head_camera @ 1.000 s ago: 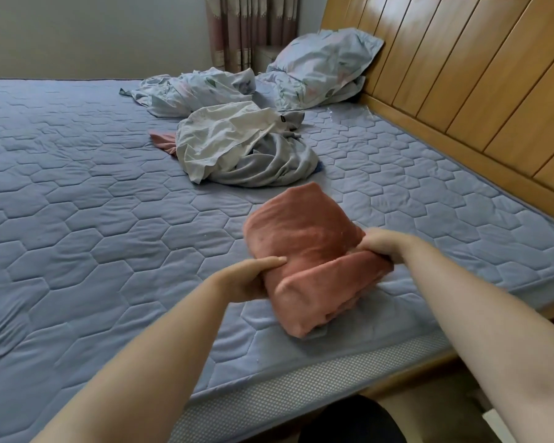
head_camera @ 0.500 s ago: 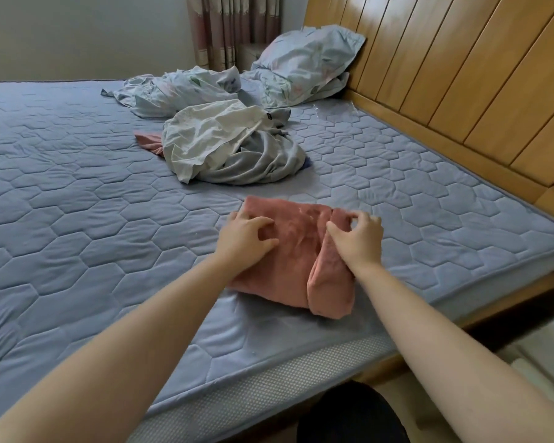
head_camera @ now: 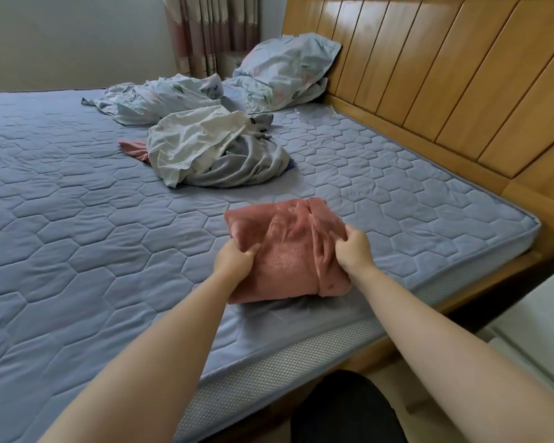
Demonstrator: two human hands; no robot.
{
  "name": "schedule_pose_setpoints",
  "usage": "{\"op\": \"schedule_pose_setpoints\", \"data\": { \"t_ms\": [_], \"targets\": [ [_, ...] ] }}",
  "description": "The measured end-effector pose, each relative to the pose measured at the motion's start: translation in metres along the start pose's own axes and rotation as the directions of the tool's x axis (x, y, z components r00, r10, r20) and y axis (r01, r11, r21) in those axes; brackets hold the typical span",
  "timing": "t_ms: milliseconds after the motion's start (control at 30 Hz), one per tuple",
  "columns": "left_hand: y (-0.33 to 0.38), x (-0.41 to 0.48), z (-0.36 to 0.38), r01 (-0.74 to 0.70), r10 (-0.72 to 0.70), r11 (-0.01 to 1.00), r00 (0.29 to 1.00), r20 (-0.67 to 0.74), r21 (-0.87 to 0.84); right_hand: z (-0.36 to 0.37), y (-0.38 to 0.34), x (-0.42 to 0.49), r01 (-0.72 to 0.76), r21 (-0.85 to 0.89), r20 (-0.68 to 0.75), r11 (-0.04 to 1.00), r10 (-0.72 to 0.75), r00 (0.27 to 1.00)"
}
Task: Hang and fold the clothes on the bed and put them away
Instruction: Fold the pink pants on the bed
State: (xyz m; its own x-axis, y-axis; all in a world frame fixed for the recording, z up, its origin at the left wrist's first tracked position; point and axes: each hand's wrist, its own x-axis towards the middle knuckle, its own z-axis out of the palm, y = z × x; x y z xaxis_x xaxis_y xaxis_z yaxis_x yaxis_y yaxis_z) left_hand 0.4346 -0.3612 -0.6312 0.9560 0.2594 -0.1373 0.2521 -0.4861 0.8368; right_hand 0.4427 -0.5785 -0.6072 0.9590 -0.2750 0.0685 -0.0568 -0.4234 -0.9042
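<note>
Quilted blue mattress [head_camera: 77, 225], hexagon stitching, wooden headboard [head_camera: 445, 75] at right. Both arms extended: left hand [head_camera: 234, 262] and right hand [head_camera: 352, 247] each pinch a side of one folded pink fleece garment [head_camera: 288, 247] near the mattress edge. One crumpled clothes pile [head_camera: 211, 148] lies beyond; one pillow [head_camera: 285, 68].

Reaches forward with both bare arms. Grips pink cloth [head_camera: 288, 251] in left hand [head_camera: 234, 262], thumb on top. Pinches it with curled right hand [head_camera: 352, 247].
</note>
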Motion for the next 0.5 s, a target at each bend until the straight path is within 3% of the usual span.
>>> {"op": "schedule_pose_setpoints", "data": {
  "t_ms": [100, 167, 233, 333, 400, 500],
  "targets": [
    [0.003, -0.006, -0.004, -0.02, 0.018, 0.991, 1.0, -0.01, -0.13, -0.013, 0.01, 0.022, -0.117, 0.195, -0.051, 0.974, 0.129, 0.99],
    [-0.002, -0.006, -0.01, -0.023, 0.02, 0.988, 1.0, -0.024, -0.15, -0.015, 0.026, 0.032, -0.252, 0.304, 0.036, 0.919, 0.253, 0.967],
    [-0.006, -0.005, -0.016, -0.031, 0.029, 0.992, 0.999, -0.023, -0.12, -0.011, 0.04, 0.036, -0.319, 0.3, 0.091, 0.899, 0.306, 0.948],
    [-0.01, -0.01, -0.021, -0.024, 0.024, 1.0, 0.999, 0.03, -0.004, -0.018, 0.041, 0.025, -0.228, 0.046, -0.078, 0.973, 0.231, 0.97],
    [-0.013, -0.013, -0.026, -0.007, 0.004, 0.997, 0.999, 0.038, 0.079, -0.028, 0.032, 0.004, -0.155, -0.002, -0.202, 0.988, 0.151, 0.968],
    [-0.013, -0.02, -0.034, 0.025, -0.018, 0.99, 0.998, -0.056, 0.135, -0.029, 0.02, -0.032, -0.077, -0.03, -0.14, 0.997, 0.072, 0.988]
  ]
}}
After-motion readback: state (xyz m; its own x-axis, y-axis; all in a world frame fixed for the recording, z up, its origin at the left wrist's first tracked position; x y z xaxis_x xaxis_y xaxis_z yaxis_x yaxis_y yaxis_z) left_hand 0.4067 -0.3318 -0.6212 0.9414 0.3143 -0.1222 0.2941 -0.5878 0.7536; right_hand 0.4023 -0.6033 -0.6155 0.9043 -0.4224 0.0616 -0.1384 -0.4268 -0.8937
